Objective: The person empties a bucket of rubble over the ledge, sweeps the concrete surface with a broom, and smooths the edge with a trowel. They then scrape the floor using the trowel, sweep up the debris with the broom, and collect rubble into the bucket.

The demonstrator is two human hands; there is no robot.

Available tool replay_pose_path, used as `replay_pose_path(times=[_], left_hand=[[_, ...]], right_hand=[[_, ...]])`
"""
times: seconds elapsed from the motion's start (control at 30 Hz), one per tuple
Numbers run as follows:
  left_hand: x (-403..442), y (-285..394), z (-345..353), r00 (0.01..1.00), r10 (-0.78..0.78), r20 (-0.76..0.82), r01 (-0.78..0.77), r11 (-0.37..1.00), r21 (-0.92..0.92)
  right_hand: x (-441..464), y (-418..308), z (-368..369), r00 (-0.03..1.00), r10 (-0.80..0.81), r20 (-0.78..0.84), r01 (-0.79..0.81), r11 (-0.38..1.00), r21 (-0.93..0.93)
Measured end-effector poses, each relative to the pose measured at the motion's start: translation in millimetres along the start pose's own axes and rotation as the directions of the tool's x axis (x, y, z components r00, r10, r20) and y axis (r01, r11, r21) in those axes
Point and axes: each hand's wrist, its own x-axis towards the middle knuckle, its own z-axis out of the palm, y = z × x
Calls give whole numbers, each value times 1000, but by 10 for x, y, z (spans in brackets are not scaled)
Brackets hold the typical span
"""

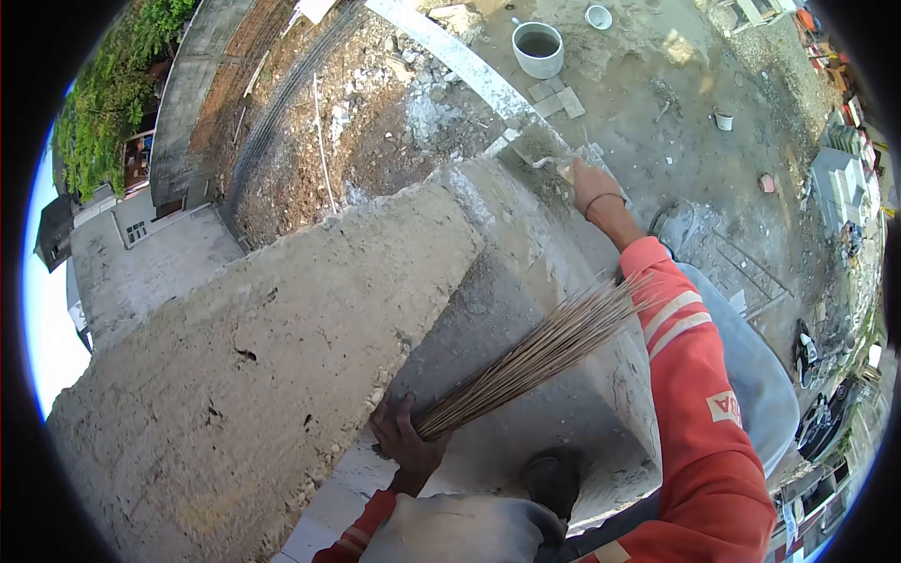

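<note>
My left hand is at the lower middle, beside the edge of a thick rough concrete block. Its fingers are wrapped round the narrow end of a bundle of thin brown sticks, which fans out toward my right sleeve. My right hand is stretched forward, closed on the handle of a trowel whose grey blade lies at the far end of the concrete ledge. A dark boot stands on the lower concrete surface.
Far below on the ground are a large pail of dark liquid, a small white bowl and another bucket. Rubble lies beyond the ledge. A metal frame is at right, a white-walled building at left.
</note>
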Motion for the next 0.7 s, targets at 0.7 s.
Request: replay_pose_path(times=[0.7], left_hand=[[15,42,-30,1000,-20,23,20,1000,9]], right_hand=[[-302,236,596,903,-26,-430,172,937,304]])
